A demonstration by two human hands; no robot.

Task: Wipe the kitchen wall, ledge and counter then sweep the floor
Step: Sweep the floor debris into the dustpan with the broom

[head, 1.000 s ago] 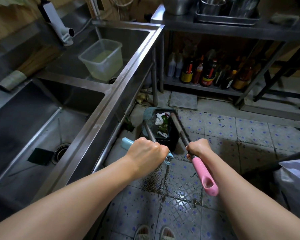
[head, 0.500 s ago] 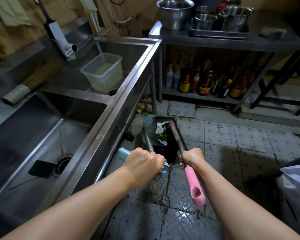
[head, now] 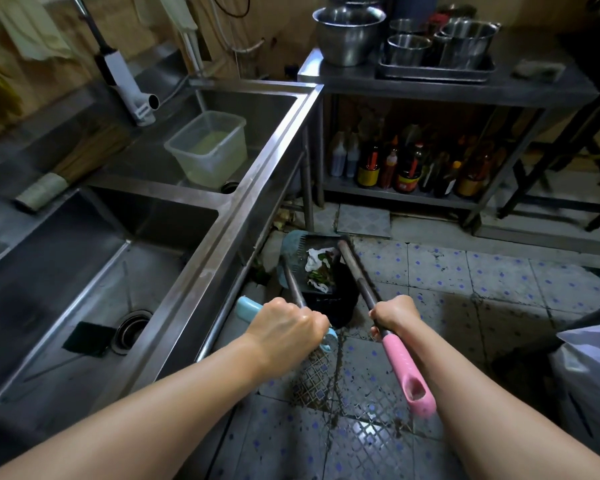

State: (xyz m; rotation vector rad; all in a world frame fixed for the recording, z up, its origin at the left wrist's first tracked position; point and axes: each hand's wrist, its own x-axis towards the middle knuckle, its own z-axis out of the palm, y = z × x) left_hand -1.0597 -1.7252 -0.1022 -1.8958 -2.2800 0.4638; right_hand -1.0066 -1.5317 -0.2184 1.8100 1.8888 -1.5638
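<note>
Dustpan [head: 310,261] beside sink edge [head: 257,188]; left hand [head: 288,329] grips its handle, right hand [head: 394,315] the broom [head: 378,306].

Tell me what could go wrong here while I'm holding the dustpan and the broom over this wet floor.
1. The dustpan holds loose scraps; if your left hand tips its handle, they may spill back out.
2. The floor tiles look wet and glossy near your feet, so slipping is possible.
3. The broom handle in your right hand juts back toward you and could catch the white bag on your right.
</note>
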